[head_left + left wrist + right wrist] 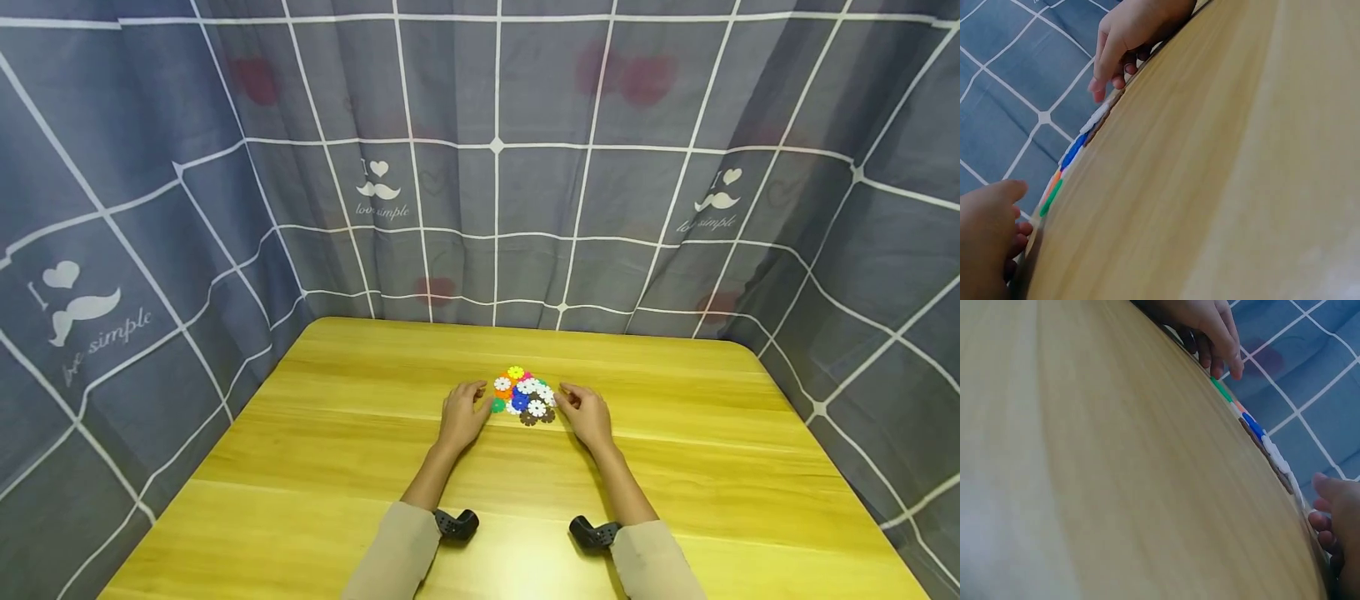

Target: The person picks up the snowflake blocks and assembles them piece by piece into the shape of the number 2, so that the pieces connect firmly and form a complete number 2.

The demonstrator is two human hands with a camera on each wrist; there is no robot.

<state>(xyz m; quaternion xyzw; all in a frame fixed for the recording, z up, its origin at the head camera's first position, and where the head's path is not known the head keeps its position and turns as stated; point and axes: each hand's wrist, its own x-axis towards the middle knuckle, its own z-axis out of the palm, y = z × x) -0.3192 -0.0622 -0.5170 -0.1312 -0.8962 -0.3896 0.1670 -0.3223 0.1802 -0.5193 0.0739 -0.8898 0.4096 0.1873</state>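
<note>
A small pile of notched, flower-shaped plastic discs lies on the wooden table (420, 367). A yellow disc (516, 372) is at its back, and a green disc (498, 406) at its left edge. Blue discs (520, 402) sit in the middle, with white discs (536, 408) and brown discs (528, 420) toward the right and front. My left hand (462, 414) rests at the left side of the pile, fingers loosely bent, holding nothing. On the opposite side my right hand (587, 414) has its fingertips right at the white discs, also loosely bent. Both wrist views show the pile edge-on between the hands.
A grey-blue curtain (465, 192) with white grid lines surrounds the table on the back and both sides. Black wrist devices (459, 526) are worn at the ends of the beige sleeves (397, 546).
</note>
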